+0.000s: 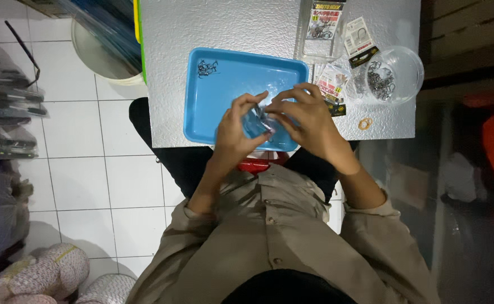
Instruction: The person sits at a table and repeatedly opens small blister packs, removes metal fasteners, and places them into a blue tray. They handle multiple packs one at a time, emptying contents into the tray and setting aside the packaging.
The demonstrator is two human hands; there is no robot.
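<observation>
Both my hands meet over the near edge of a blue plastic tray (224, 84) on a small silver table (230, 25). My left hand (233, 132) and my right hand (306, 121) together pinch a small clear plastic bag (256, 121) between their fingertips. A small heap of dark metal fishing hooks (206, 68) lies in the tray's far left corner.
A clear round tub (396, 76) holding several dark hooks stands at the table's right. Printed hook packets (325, 25) and a small orange ring (365, 123) lie near it. A white bucket (98, 53) stands on the tiled floor at the left, with cluttered bags beyond.
</observation>
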